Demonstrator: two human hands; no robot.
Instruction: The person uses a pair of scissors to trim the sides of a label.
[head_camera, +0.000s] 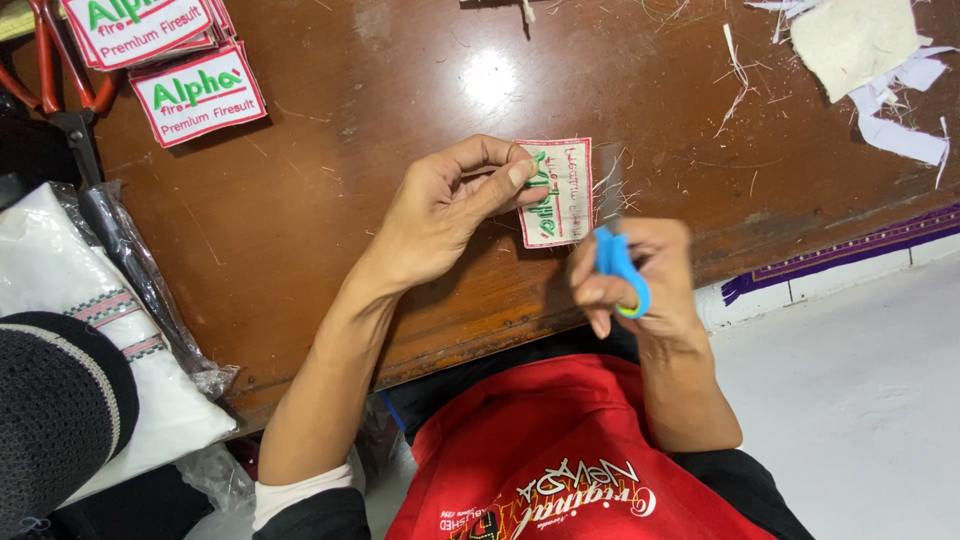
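My left hand (440, 210) pinches a small embroidered patch (563, 195), white with a red border and green stitching, seen from its back side, above the brown wooden table (330, 200). My right hand (640, 275) grips small blue-handled scissors (618, 265). Their blurred blades point up along the patch's right edge. Both hands sit close together near the table's front edge.
Finished patches (197, 92) lie stacked at the top left beside red-handled scissors (60, 75). Fabric scraps and a cream piece (855, 40) lie at the top right. A bagged white cloth (60, 290) and a dark knit cap (55, 400) rest at left. White floor lies at right.
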